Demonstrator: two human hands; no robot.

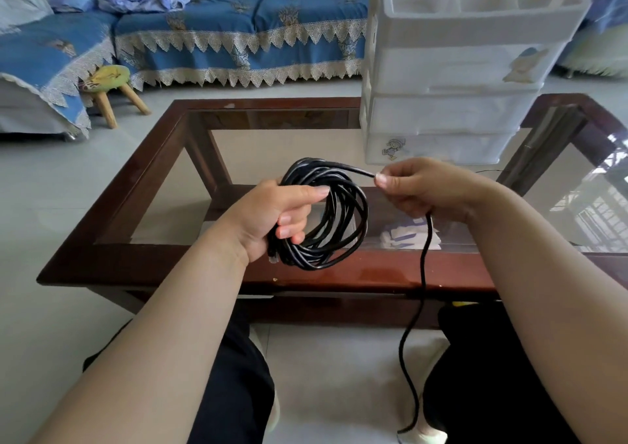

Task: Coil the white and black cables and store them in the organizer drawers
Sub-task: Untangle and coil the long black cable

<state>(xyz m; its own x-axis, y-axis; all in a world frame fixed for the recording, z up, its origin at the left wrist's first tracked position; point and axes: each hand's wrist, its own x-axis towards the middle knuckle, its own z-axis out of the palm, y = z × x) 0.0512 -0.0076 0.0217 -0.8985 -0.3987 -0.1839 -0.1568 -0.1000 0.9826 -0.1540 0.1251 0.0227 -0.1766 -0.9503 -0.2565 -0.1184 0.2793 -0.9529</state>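
**Black cable held half coiled above the glass surface**

The left hand (272, 216) is closed around one side of a bundle of black cable (334, 212) loops, held above the glass-topped surface (163, 239). The right hand (428, 188) pinches the strand leaving the top of the coil between thumb and fingertips; the loose tail drops from that hand, past the surface's near edge, down to the floor between the person's knees. A white drawer organizer (452, 79) stands on the far right of the surface, its drawers closed.
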